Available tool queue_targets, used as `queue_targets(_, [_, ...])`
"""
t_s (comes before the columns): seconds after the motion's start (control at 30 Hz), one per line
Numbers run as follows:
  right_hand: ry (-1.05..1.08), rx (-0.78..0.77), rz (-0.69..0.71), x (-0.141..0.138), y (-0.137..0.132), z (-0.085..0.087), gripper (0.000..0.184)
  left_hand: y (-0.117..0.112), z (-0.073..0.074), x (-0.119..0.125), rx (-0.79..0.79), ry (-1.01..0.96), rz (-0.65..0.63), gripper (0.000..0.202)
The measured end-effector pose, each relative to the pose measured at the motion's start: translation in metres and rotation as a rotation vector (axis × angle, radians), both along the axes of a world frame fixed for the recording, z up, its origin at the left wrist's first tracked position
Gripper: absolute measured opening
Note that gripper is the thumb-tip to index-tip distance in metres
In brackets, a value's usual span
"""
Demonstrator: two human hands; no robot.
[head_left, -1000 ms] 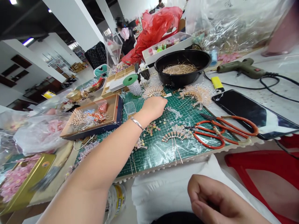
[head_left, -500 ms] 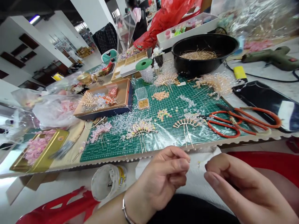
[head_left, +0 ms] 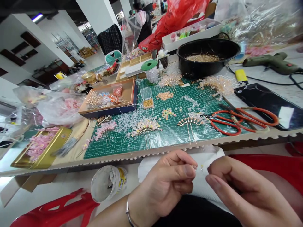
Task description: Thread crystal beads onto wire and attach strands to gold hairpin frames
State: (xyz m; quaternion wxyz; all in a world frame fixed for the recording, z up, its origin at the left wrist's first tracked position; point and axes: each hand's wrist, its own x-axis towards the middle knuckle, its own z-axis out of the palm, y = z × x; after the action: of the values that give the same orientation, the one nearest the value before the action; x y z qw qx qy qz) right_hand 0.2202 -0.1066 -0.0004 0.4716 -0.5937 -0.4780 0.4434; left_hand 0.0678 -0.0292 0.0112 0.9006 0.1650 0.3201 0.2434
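In front of the table edge, my left hand [head_left: 168, 179] is closed in a pinch, with a tiny shiny bit, too small to name, at its fingertips. My right hand [head_left: 248, 189] faces it a short gap away, thumb and forefinger brought together; whatever lies between them cannot be made out. Below and between them is white cloth or paper [head_left: 213, 154]. Just beyond, on the green cutting mat [head_left: 163, 142], lie a partly beaded hair comb [head_left: 189, 121], a yellow-and-pink beaded comb [head_left: 145, 126], loose clear beads [head_left: 125, 121] and small yellow-pink pieces [head_left: 167, 113].
Red-handled pliers [head_left: 236, 119] lie right, beside a black phone-like slab [head_left: 267, 104]. Behind stand a black basin [head_left: 208, 66], a green spool [head_left: 149, 65] and a glue gun [head_left: 272, 62]. A cardboard box [head_left: 109, 97] and gold tin [head_left: 56, 145] are left; a white bucket [head_left: 101, 184] is below.
My left hand has shifted slightly right, toward my right hand, and a tiny glint now shows at its fingertips. My right hand keeps nearly the same pose. The view has tilted a little.
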Motion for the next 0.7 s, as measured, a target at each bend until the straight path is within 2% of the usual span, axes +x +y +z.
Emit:
queue_targets(0.1, [-0.002, 0.024, 0.11, 0.007, 0.002, -0.005, 0.031, -0.003, 0.001, -0.002, 0.1, 0.053, -0.014, 0.02])
queue_targets(0.17, [0.0, -0.004, 0.136, 0.009, 0.003, -0.007, 0.029, -0.003, 0.003, -0.004, 0.285, 0.139, -0.023, 0.015])
queue_targets(0.27, [0.031, -0.078, 0.195, 0.011, 0.003, -0.009, 0.028, 0.0, 0.012, -0.01, 0.817, 0.373, -0.056, 0.003])
queue_targets(0.33, [0.067, -0.121, 0.238, 0.012, 0.005, -0.01, 0.028, 0.004, 0.018, -0.014, 1.215, 0.526, -0.071, 0.009])
queue_targets(0.4, [0.105, -0.154, 0.262, 0.013, 0.008, -0.011, 0.031, 0.007, 0.022, -0.015, 1.473, 0.621, -0.071, 0.013])
queue_targets(0.47, [0.119, -0.176, 0.25, 0.014, 0.012, -0.012, 0.033, 0.012, 0.024, -0.014, 1.582, 0.661, -0.09, 0.012])
queue_targets(0.7, [0.137, -0.21, 0.187, 0.025, 0.022, -0.019, 0.036, 0.036, 0.029, 0.001, 1.69, 0.682, -0.287, 0.008])
